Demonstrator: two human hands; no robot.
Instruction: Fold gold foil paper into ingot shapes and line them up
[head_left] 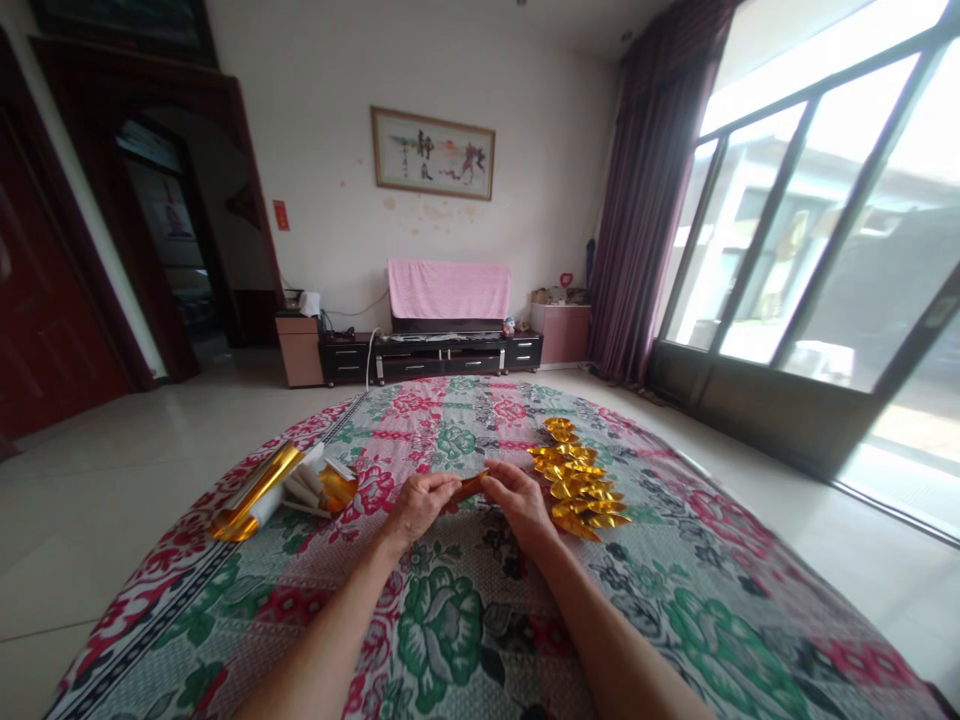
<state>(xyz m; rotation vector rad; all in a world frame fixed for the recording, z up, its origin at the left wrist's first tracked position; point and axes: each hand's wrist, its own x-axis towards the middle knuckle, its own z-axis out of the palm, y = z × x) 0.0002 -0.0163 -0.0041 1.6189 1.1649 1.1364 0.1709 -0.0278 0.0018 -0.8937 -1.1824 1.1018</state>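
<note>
Between my two hands is a small folded piece of gold foil paper (pixel 471 487), held just above the patterned cloth. My left hand (pixel 421 508) pinches its left end between thumb and fingers. At its right end, my right hand (pixel 519 502) grips it the same way. Beside my right hand lie several folded gold foil pieces (pixel 581 485) with pointed ends, laid out in a cluster. Off to the left rest a roll of gold foil paper (pixel 259 492) and a few loose white-backed sheets (pixel 311 480).
A floral cloth (pixel 442 625) covers the round-edged surface under my hands. Beyond it stands a low black cabinet (pixel 450 362) with a pink towel (pixel 450 288) draped over something on top. Glass doors (pixel 795 230) are on the right.
</note>
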